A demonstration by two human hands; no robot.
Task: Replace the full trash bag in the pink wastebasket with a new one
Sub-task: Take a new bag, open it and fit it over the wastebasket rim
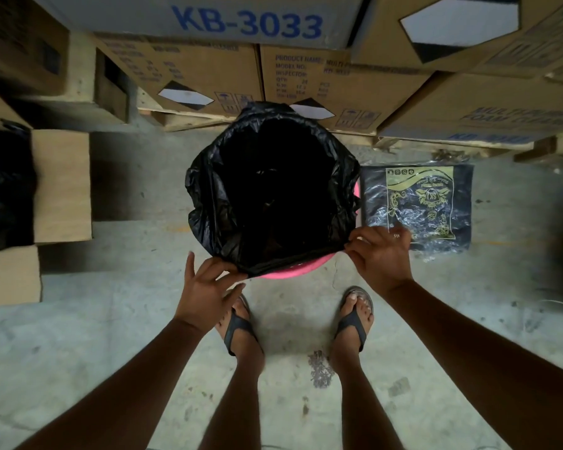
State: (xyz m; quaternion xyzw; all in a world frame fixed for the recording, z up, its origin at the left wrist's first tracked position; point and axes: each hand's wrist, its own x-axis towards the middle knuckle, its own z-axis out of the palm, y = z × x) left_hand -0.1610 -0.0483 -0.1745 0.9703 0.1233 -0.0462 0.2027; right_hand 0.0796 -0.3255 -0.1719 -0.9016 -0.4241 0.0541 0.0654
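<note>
Directly below, the pink wastebasket (281,272) stands upright on the concrete floor (111,336), its mouth facing straight up, just ahead of two sandalled feet. A black trash bag (208,190) lines it, draped over the rim all round except the near edge, where pink shows. The left hand (205,290) reaches forward, fingers spread, thumb and fingertips touching the bag's near-left edge; a firm grip cannot be told. The right hand (381,251) pinches the near-right edge, knuckles up. A packet of black bags (418,203) lies flat just right of the basket. Cardboard boxes (338,86) stand behind.
</note>
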